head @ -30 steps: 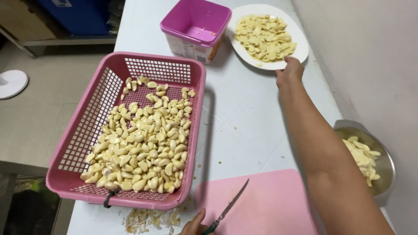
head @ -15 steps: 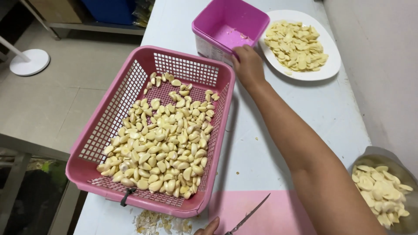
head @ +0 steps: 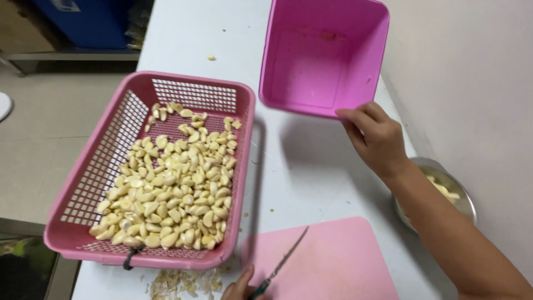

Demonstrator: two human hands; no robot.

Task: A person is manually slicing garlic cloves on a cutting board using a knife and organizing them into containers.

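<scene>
My right hand [head: 376, 136] grips the near rim of an empty magenta plastic tub [head: 322, 55], lifted and tilted so its inside faces me. At the bottom edge my left hand [head: 240, 288] holds a small knife [head: 280, 265], whose blade lies across the corner of a pink cutting board [head: 327, 261]. To the left stands a pink slotted basket [head: 78, 194] full of peeled garlic cloves [head: 172, 178].
A metal bowl [head: 463, 197] with garlic pieces sits at the right table edge, partly behind my forearm. Garlic skins [head: 180, 280] lie below the basket. A single clove [head: 211, 56] rests on the white table. A wall runs along the right; floor lies to the left.
My right hand left the white plate, reached the magenta tub, took its rim and lifted it toward me, tilted. The plate is now out of view. The left hand stayed put.
</scene>
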